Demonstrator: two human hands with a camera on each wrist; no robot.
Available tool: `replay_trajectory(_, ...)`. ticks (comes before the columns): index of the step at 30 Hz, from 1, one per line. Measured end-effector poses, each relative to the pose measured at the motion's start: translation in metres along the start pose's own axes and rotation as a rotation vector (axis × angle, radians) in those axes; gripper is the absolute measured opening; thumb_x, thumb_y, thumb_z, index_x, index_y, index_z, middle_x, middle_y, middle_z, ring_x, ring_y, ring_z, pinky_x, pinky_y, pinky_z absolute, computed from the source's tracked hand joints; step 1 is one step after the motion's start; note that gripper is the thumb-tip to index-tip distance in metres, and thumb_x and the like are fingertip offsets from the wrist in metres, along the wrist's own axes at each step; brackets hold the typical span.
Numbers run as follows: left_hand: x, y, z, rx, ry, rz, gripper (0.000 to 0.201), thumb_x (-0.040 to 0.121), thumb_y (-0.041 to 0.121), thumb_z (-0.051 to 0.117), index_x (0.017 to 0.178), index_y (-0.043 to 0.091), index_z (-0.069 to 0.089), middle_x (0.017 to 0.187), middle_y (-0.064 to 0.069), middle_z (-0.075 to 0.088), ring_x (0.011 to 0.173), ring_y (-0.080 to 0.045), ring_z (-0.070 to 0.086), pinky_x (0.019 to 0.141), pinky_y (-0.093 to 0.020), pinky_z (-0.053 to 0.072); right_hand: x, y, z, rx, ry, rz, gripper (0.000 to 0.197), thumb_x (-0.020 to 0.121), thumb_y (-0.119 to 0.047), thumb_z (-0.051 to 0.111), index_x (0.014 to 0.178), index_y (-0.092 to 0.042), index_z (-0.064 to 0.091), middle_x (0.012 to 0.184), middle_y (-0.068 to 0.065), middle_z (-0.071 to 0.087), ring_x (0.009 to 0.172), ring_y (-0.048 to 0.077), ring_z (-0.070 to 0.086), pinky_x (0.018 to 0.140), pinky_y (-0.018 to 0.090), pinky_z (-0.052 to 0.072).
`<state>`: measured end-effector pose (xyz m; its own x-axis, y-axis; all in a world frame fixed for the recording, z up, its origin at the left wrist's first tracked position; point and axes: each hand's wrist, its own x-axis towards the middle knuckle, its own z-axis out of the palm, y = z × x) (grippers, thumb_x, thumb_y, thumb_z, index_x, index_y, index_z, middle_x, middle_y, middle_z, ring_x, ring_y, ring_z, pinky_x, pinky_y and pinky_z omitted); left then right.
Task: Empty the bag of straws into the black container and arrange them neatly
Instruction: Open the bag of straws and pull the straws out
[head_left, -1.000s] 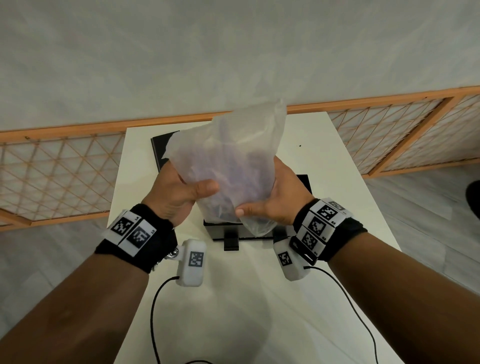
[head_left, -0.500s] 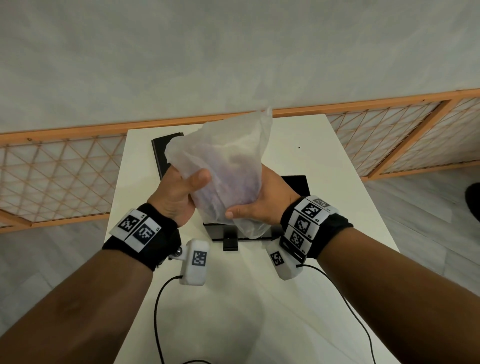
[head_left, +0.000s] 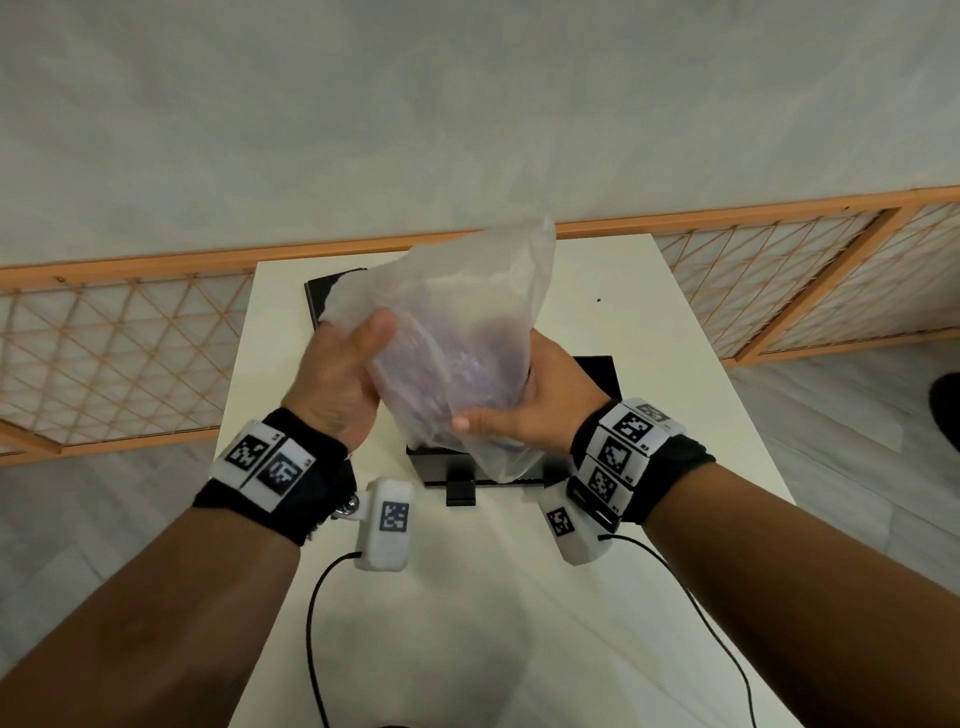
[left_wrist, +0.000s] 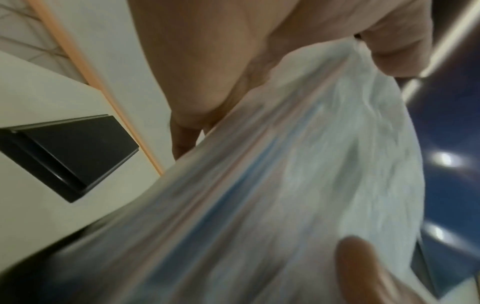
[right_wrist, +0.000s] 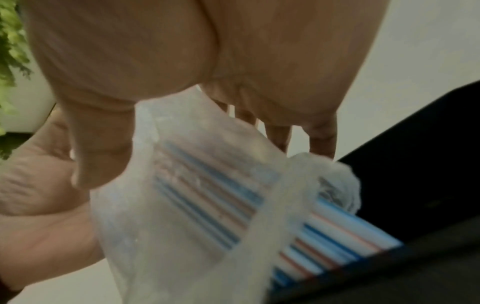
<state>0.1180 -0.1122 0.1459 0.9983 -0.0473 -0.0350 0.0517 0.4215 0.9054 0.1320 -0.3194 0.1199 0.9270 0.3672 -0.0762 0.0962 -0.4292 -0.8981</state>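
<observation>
Cables (head_left: 311, 623): two black leads are seen trailing over the near part of the white table (head_left: 519, 649), one from each wrist unit.
Wrist units (head_left: 387, 525): white housings with printed markers are worn below both wrists, over black straps.
Black container (head_left: 441, 470): it is set on the table directly under the bag; only its near wall, a small front tab and a far right corner are seen in the head view.
Right hand (head_left: 540, 410): it is wrapped round the lower right of the bag, thumb laid across the front, fingers behind (fingertips hidden by the plastic).
Left hand (head_left: 337, 379): it is closed on the bag's upper left, thumb pressed on the front face, fingers curled behind.
Bag (head_left: 467, 332): translucent plastic, held tilted, mouth end lowest and hanging at the container.
Straws (right_wrist: 337, 236): blue, white and red striped; in the right wrist view their ends are seen protruding from the bag mouth into the container (the rest is seen blurred through the plastic).
Black lid (head_left: 319, 301): a flat black piece is laid on the table beyond the left hand, partly hidden by the bag.
Lattice railing (head_left: 130, 353): an orange-framed panel is seen beyond the table, against a pale wall.
</observation>
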Motion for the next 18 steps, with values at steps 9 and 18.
replay_trajectory(9,0.006,0.005,0.005,0.066,0.177,0.068,0.077,0.066,0.037,0.094,0.124,-0.004,0.064,0.121,-0.024,0.069,0.111,-0.039,0.069,0.094,-0.048,0.057,0.007,-0.015,-0.009,0.068,0.105,-0.058,0.029,0.092,-0.038,0.069,0.116,-0.023,0.068,0.105,-0.009,0.075,0.101,0.004,0.069,0.094,0.037,0.056)
replay_trajectory(18,0.013,0.005,0.009,0.021,0.231,0.033,0.074,0.076,0.038,0.086,0.134,0.002,0.057,0.13,-0.023,0.066,0.118,-0.04,0.066,0.101,-0.056,0.053,0.015,-0.023,-0.01,0.019,0.117,-0.105,0.014,0.1,-0.028,0.057,0.102,-0.023,0.07,0.088,-0.016,0.071,0.087,-0.001,0.067,0.082,0.018,0.05)
